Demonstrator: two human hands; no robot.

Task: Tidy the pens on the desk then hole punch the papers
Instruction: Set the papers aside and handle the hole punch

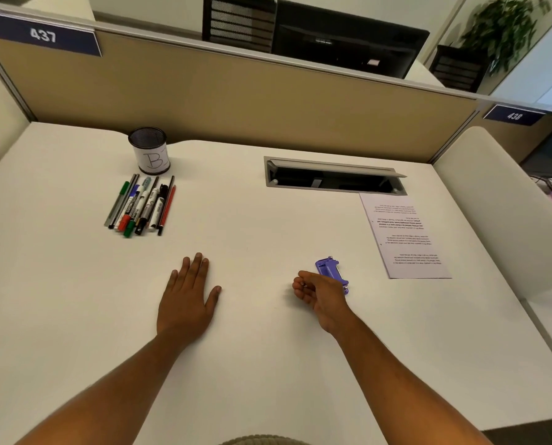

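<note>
Hands and bare forearms reach forward over a white desk [268,364], seen from above. The left hand [186,295] lies flat, palm down, fingers straight and close together, thumb spread to the side, holding nothing. The right hand [321,295] rests on its outer edge with the fingers loosely curled toward the palm; nothing can be seen in its grip. Just behind that hand, partly hidden by it, sits a small purple hole punch [330,269]. Farther right, a printed sheet of paper [403,234] lies flat near the desk's edge, its text too small to read. At the far left a bundle of pens [141,205] and markers lies side by side, pointing away from the viewer, with green, red, blue and black caps. Just beyond them stands a black mesh pen cup [149,150] wrapped in white paper handwritten with a "B". A grey cable hatch [334,173] is set into the desk, its lid tilted open. A tan partition [236,91] carries navy tags reading "437" and "438". Beyond it are a dark monitor [348,40] and a leafy plant [506,27].
</note>
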